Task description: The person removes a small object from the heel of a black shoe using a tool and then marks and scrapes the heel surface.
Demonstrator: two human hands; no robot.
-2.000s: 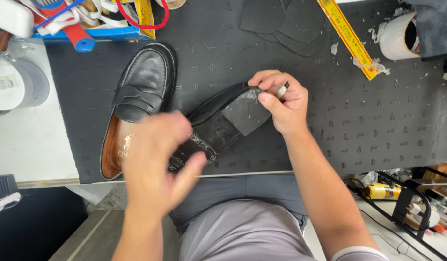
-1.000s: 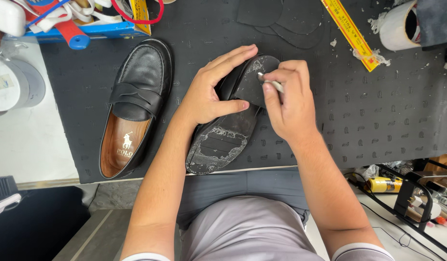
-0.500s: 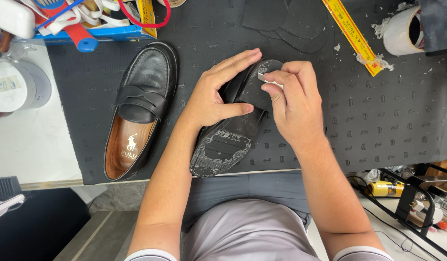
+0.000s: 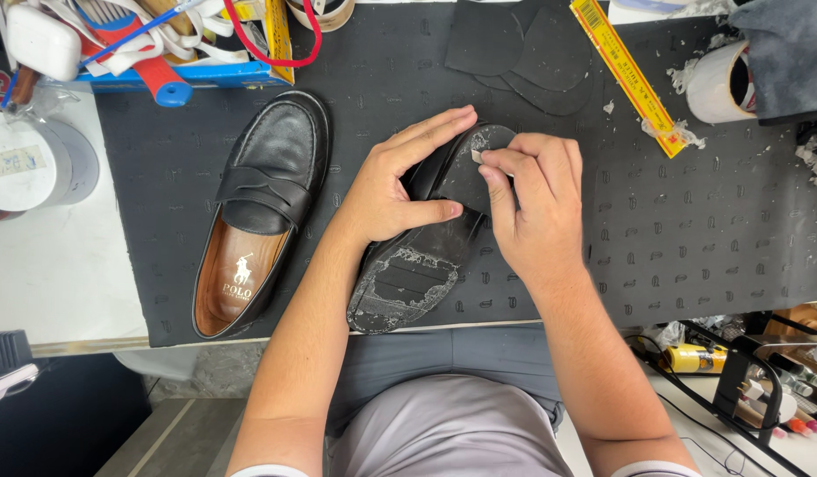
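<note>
left hand (image 4: 386, 190): wrapped round the upturned shoe (image 4: 430, 243), thumb pressed across the sole, fingers spread over the far edge.
right hand (image 4: 532, 208): fingertips pinched together on a small pale scrap (image 4: 476, 155) at the heel end of the sole.
upturned shoe: sole up on the black mat (image 4: 691, 230), near the desk's front edge; toe part scuffed grey-white.
beside it: a second black loafer (image 4: 258, 216) upright on the left, apart from the hands.
behind: dark cut sole pieces (image 4: 514, 49), a yellow ruler (image 4: 625, 71), a white roll (image 4: 713, 84) with shreds around it.
containers: a blue tray (image 4: 196, 78) top left holding a red-handled tool and white straps; a white tub (image 4: 33, 163) on the left of the desk.
</note>
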